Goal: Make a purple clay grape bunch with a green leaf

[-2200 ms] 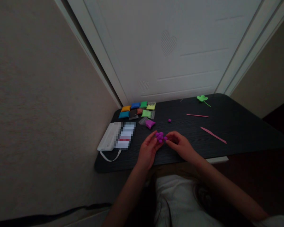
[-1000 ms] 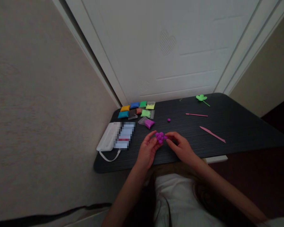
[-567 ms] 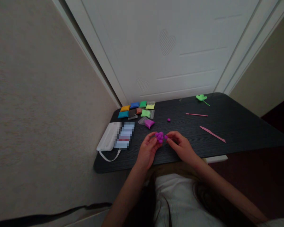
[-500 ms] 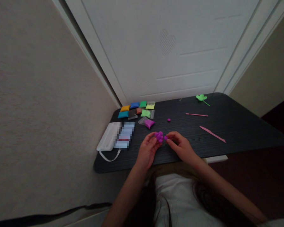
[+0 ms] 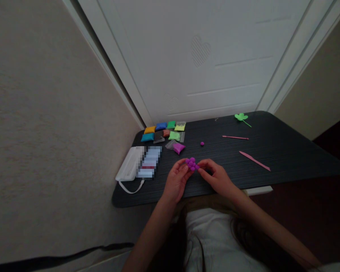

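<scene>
A cluster of small purple clay balls (image 5: 191,163) is held in the fingers of my left hand (image 5: 176,179), above the near part of the table. My right hand (image 5: 217,175) pinches a single purple clay ball (image 5: 197,167) between thumb and forefinger, and this ball touches the right side of the cluster. Another loose purple ball (image 5: 202,143) lies on the table beyond my hands. Behind my left hand sits an opened bag of purple clay (image 5: 178,147).
Several coloured clay packets (image 5: 149,130) lie at the back left. A phone (image 5: 150,162) and a white cabled case (image 5: 130,164) are on the left. Rightward lie a thin pink tool (image 5: 235,137), a pink clay knife (image 5: 254,160) and a green clover-like shape (image 5: 241,117) on the dark table (image 5: 294,151).
The single ball in my right hand has met the cluster, closing the small gap between them. My left hand's cluster has shifted very slightly rightward.
</scene>
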The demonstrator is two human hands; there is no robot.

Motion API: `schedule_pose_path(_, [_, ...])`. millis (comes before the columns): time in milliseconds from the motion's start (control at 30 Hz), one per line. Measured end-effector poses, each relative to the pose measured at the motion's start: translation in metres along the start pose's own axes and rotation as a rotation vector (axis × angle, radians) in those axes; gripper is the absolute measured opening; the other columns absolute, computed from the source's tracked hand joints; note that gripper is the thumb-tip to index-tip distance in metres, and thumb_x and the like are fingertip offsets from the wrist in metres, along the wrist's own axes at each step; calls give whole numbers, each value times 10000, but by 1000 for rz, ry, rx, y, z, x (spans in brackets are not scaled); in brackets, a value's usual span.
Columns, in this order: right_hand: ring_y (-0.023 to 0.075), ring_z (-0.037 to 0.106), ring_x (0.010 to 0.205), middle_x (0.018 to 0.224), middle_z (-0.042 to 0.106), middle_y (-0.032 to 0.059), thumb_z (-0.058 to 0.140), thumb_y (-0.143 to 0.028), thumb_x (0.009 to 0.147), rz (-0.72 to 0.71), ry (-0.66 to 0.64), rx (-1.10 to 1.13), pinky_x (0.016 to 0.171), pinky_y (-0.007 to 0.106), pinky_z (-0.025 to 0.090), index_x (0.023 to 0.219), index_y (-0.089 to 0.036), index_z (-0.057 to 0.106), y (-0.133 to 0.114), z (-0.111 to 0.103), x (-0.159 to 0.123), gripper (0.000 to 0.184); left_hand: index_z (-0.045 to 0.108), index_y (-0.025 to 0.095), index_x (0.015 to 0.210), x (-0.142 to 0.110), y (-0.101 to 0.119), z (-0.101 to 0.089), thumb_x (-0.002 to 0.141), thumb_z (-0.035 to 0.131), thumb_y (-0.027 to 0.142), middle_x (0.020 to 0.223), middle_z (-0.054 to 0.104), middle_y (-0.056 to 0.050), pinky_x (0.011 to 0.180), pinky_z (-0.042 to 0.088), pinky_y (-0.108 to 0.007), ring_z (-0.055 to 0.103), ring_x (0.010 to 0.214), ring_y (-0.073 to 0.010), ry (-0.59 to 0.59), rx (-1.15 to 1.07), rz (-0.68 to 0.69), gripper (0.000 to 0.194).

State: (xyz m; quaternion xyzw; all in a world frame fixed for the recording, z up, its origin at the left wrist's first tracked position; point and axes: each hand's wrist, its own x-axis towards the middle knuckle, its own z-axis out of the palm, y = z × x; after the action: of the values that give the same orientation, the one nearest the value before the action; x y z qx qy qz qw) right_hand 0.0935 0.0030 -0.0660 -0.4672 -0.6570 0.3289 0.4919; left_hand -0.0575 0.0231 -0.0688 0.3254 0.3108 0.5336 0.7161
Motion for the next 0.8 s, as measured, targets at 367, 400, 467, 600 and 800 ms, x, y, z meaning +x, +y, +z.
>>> schedule_pose_path(367, [146,580,800,880,613,26,498,-260,800,-5,-8,-2,754,295,459,929,-204,552,0,0,0,150,513,175,1082,0,0,-1,760,553,139,1021,616,-68,866,429,-287,576,907,-123,-27,-2,9,326])
schedule_pose_path(400, [146,580,799,878,613,26,501,-260,798,-8,-7,-2,754,296,459,927,-204,553,0,0,0,150,515,174,1081,0,0,-1,759,554,136,1011,619,-66,861,431,-283,577,900,-120,-25,-6,10,326])
schedule_pose_path(467, [148,579,797,876,613,26,505,-257,794,-11,-6,0,749,297,461,925,-205,552,1,0,0,148,519,175,1079,0,0,-1,758,555,131,991,623,-61,855,435,-278,580,887,-116,-24,-13,11,327])
schedule_pose_path(600, [144,578,796,874,606,22,517,-245,787,-8,19,8,744,288,462,914,-207,551,2,1,0,137,526,176,1073,0,0,-2,755,558,133,990,622,-59,841,443,-275,584,869,-115,-11,-27,14,322])
schedule_pose_path(800, [148,575,806,877,600,24,517,-233,784,-10,62,11,751,291,459,912,-206,548,4,1,0,134,524,189,1073,-1,1,-3,764,544,144,1001,616,-53,807,464,-293,590,866,-130,-22,-22,-5,313])
